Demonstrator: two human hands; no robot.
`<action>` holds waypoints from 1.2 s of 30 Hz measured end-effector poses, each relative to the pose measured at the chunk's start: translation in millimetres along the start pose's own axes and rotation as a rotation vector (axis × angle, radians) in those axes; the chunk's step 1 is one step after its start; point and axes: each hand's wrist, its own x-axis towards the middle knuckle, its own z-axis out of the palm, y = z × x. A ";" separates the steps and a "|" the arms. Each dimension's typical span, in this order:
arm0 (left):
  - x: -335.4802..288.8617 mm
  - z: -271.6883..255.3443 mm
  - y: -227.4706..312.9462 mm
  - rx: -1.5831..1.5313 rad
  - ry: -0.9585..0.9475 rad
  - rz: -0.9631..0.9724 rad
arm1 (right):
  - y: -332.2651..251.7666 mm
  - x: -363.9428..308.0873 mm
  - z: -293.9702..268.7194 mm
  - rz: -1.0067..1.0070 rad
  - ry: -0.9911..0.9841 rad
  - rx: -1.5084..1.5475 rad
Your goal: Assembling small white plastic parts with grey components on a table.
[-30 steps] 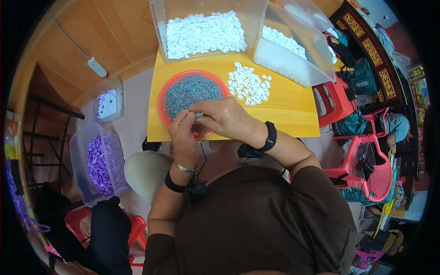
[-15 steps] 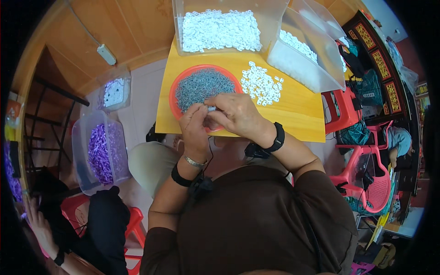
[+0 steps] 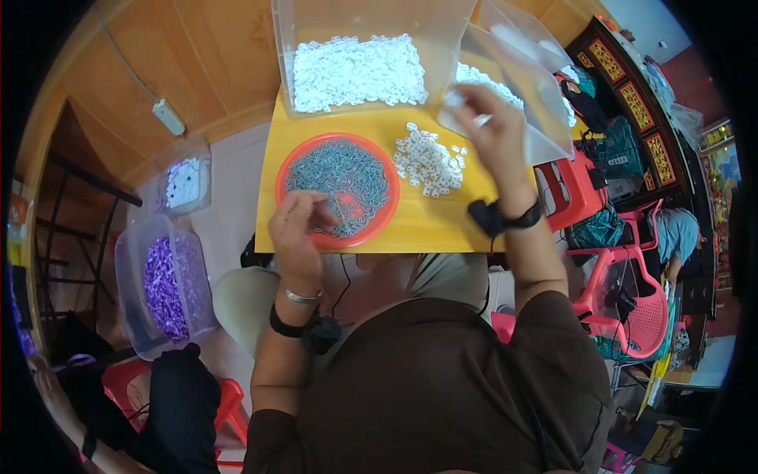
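Observation:
A red round bowl (image 3: 282,175) of small grey screws (image 3: 335,167) stands on the yellow table. My left hand (image 3: 298,237) is at the bowl's near left rim, fingers bent together; whatever they pinch is hidden. Motion smears my right hand (image 3: 499,133), raised at the near wall of the right clear bin (image 3: 517,87). A small white plastic piece (image 3: 482,120) shows between its fingers. Between the bowl and that bin lies a loose pile of white plastic pieces (image 3: 429,160), each with holes.
A clear bin (image 3: 363,20) of white pieces stands at the table's back. On the floor at left are a tub of purple pieces (image 3: 166,288) and a smaller box (image 3: 185,183). Another person's arm (image 3: 59,403) is at lower left. Red chairs (image 3: 632,292) stand at right.
My hands were together over the bowl's near edge. The right has swung up and right to the right bin; the left has shifted slightly left and down. The view has shifted too.

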 end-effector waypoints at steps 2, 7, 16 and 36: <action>5.3 -6.5 7.9 -0.052 0.018 0.023 | 44.3 29.5 -31.6 -0.033 0.134 -0.241; 13.3 -20.4 14.3 -0.143 0.141 0.062 | 74.0 45.6 -53.4 -0.125 0.155 -0.585; 23.0 -25.5 11.6 -0.116 0.141 0.046 | 43.3 -1.9 36.6 -0.111 -0.590 -0.187; 3.8 -5.5 16.5 0.034 0.092 0.122 | 94.8 1.0 102.0 -0.084 -0.729 -0.464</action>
